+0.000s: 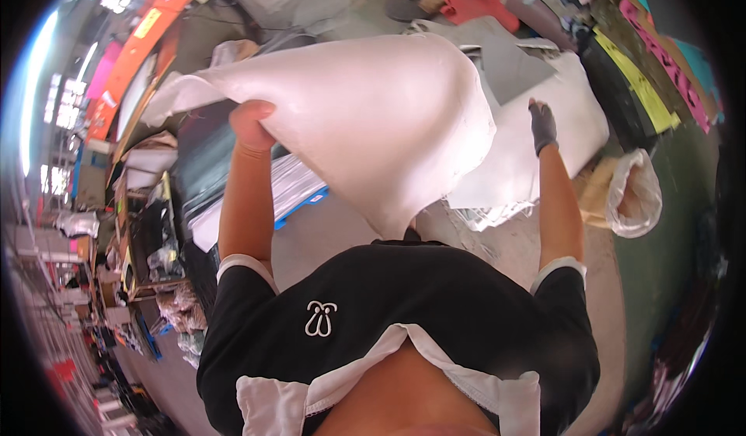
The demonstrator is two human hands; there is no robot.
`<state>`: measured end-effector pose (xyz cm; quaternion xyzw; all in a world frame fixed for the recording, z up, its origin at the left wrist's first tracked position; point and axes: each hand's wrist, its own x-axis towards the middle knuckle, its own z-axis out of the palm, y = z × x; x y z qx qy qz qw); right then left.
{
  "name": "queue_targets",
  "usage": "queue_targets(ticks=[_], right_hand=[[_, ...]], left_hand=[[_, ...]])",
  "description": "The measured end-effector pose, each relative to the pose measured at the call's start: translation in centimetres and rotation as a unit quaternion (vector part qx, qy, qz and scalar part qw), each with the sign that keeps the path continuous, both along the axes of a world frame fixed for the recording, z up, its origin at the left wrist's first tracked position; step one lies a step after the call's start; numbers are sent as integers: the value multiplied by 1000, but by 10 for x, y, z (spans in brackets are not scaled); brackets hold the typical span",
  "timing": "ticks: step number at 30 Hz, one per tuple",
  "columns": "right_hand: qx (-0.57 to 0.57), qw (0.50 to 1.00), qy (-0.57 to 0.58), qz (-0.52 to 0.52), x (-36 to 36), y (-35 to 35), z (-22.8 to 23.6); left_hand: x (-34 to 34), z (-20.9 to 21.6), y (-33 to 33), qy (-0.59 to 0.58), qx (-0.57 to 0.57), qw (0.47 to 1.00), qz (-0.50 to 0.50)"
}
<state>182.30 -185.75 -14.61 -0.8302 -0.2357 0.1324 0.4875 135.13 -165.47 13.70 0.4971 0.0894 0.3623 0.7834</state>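
Note:
A large, smooth white leather-like sheet [373,102] hangs in the air in front of me, bent into a broad curve. Its left end trails off in a limp fold, and a lower corner droops toward my body. My left hand [252,123] is closed on the sheet's lower left edge; some of its fingers are hidden behind it. My right hand [543,129], in a grey fingerless-looking glove, is held apart from that sheet with its fingers curled. What they hold, if anything, I cannot make out. Below and beyond it lies a second white sheet [575,117].
A grey piece [513,67] lies over the second sheet. At right stands an open bag [633,195] with a white liner. Coloured rolls and sheets, including a yellow strip [637,82], are piled far right. Stacked flat sheets [291,179] and an orange rack beam [144,43] are left.

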Motion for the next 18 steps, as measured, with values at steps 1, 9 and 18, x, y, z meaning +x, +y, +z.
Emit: queue_targets(ticks=[1,9,18], right_hand=[[8,999,-21,41,-2,22,21],[131,928,163,310,-133,179,122],[216,624,162,734,-499,248,122]], left_hand=[[-17,20,-9,-21,33,999,14],[-209,105,-104,-38,128,971,196],[-540,-12,-194,245,-70,826,502]])
